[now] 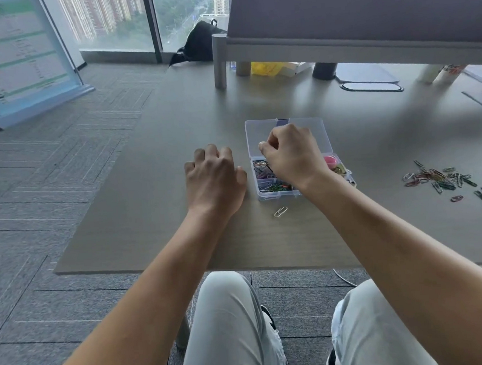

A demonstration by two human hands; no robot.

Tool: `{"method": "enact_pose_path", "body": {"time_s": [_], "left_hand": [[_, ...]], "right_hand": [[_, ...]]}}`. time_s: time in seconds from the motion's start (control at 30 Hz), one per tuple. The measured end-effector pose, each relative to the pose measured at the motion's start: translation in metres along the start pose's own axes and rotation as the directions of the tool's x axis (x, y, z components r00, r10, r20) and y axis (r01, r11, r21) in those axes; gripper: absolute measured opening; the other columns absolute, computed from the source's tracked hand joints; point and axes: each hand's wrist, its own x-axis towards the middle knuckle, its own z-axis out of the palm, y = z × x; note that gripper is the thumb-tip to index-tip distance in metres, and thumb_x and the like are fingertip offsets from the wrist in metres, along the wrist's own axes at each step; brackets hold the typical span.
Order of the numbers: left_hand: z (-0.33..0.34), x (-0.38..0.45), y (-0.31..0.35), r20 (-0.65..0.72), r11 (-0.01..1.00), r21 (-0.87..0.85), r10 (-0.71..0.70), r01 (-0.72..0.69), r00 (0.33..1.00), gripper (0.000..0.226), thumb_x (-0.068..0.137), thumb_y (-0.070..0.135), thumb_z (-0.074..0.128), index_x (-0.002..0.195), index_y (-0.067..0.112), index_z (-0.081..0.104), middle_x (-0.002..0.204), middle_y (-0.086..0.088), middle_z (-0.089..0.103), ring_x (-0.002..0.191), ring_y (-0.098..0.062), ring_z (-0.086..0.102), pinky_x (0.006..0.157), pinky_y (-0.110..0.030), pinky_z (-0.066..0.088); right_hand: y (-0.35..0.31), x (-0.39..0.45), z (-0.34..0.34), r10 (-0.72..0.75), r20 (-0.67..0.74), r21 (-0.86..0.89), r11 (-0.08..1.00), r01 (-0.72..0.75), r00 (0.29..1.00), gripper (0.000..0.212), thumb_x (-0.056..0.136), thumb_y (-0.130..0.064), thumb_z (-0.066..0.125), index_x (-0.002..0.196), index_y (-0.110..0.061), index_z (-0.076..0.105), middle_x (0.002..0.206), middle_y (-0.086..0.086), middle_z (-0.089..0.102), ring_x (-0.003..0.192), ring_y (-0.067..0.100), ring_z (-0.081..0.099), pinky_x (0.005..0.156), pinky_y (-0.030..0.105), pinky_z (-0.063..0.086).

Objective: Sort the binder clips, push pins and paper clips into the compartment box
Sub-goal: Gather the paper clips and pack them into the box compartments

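A clear compartment box (pixel 266 195) sits open on the table, its lid (pixel 255 135) folded back. Coloured paper clips fill its left compartments (pixel 263 172); something pink (pixel 331 159) shows at its right side. My right hand (pixel 292 153) hovers over the box with fingers pinched together; whether anything is between them is hidden. My left hand (pixel 214 181) rests on the table just left of the box, fingers curled, holding nothing. A single silver paper clip (pixel 280 211) lies in front of the box. A loose pile of coloured paper clips (pixel 445 181) lies to the right.
The table's near edge (pixel 154 266) runs just above my knees. At the back stand a grey raised shelf (pixel 359 11), a dark cup (pixel 323 70), a yellow bag (pixel 264 68) and a flat pad (pixel 371 86). Carpet floor and a sign stand (pixel 20 61) lie to the left.
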Motion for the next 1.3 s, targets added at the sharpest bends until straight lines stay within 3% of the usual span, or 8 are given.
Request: {"method": "enact_pose_path", "body": {"time_s": [0.17,0.3,0.57,0.77,0.87,1.0,1.17,1.3], "left_hand": [[-0.001,0.000,0.002,0.007,1.000,0.001,0.004,-0.004,1.000,0.027,0.091,0.036,0.050,0.104,0.015,0.061,0.112,-0.010,0.058,0.114,-0.033,0.050,0.092,-0.045,0.041],[0.000,0.001,0.002,0.014,1.000,0.006,0.005,-0.005,1.000,0.027,0.092,0.037,0.049,0.104,0.015,0.060,0.113,-0.010,0.058,0.114,-0.033,0.049,0.093,-0.045,0.040],[-0.004,-0.004,0.002,0.031,0.984,-0.160,0.083,-0.077,0.996,0.024,0.091,0.024,0.053,0.112,0.019,0.063,0.116,-0.007,0.060,0.115,-0.031,0.052,0.093,-0.041,0.040],[-0.013,-0.013,0.004,0.024,0.911,-0.373,0.200,-0.177,0.980,0.040,0.083,0.020,0.048,0.120,0.025,0.065,0.115,-0.004,0.060,0.098,-0.029,0.064,0.083,-0.043,0.052],[-0.013,-0.014,0.004,0.034,0.905,-0.372,0.237,-0.208,0.971,0.049,0.081,0.024,0.043,0.124,0.025,0.065,0.116,-0.003,0.059,0.098,-0.029,0.063,0.082,-0.042,0.052],[-0.013,-0.014,0.003,0.057,0.911,-0.354,0.245,-0.210,0.968,0.053,0.080,0.023,0.042,0.127,0.028,0.067,0.111,-0.002,0.057,0.105,-0.027,0.059,0.089,-0.042,0.049],[-0.008,-0.013,0.004,0.089,0.929,-0.287,0.270,-0.235,0.959,0.049,0.091,0.017,0.049,0.136,0.034,0.060,0.117,0.000,0.053,0.121,-0.023,0.047,0.101,-0.041,0.038],[-0.007,-0.015,0.004,0.088,0.932,-0.240,0.298,-0.270,0.950,0.046,0.095,0.018,0.044,0.137,0.033,0.058,0.121,-0.002,0.053,0.121,-0.025,0.047,0.099,-0.040,0.037]], "right_hand": [[-0.001,-0.010,-0.010,0.004,0.007,0.080,0.997,-0.005,1.000,0.042,0.101,-0.028,0.057,0.065,-0.006,0.059,0.058,0.006,0.057,0.069,0.032,0.057,0.062,0.033,0.035],[0.000,-0.017,-0.019,-0.008,0.038,0.104,0.995,0.004,0.999,0.044,0.104,-0.032,0.049,0.082,-0.002,0.072,0.080,0.013,0.072,0.083,0.032,0.064,0.074,0.038,0.052],[0.012,-0.029,-0.035,0.039,0.069,0.159,0.986,-0.050,0.997,0.029,0.097,-0.015,0.048,0.097,-0.016,0.077,0.097,0.005,0.076,0.088,0.025,0.069,0.081,0.041,0.059],[0.022,-0.045,-0.036,-0.009,0.076,0.040,0.999,0.006,0.997,0.032,0.095,-0.013,0.053,0.105,-0.027,0.080,0.100,0.002,0.077,0.085,0.019,0.063,0.080,0.033,0.053],[0.020,-0.050,-0.035,-0.068,0.117,0.003,0.998,0.068,0.991,0.035,0.098,-0.014,0.052,0.115,-0.029,0.078,0.118,0.001,0.071,0.109,0.022,0.064,0.087,0.029,0.046],[0.014,-0.054,-0.037,-0.090,0.144,-0.056,0.994,0.099,0.985,0.036,0.100,-0.015,0.051,0.120,-0.031,0.076,0.118,-0.001,0.064,0.111,0.023,0.061,0.078,0.026,0.033],[0.013,-0.057,-0.040,-0.109,0.161,-0.097,0.987,0.126,0.981,0.034,0.100,-0.015,0.052,0.118,-0.029,0.077,0.101,-0.006,0.051,0.111,0.024,0.060,0.081,0.029,0.040],[0.015,-0.058,-0.039,-0.124,0.159,-0.112,0.983,0.142,0.980,0.034,0.100,-0.015,0.051,0.119,-0.028,0.076,0.105,-0.001,0.056,0.109,0.026,0.060,0.084,0.033,0.045]]}}
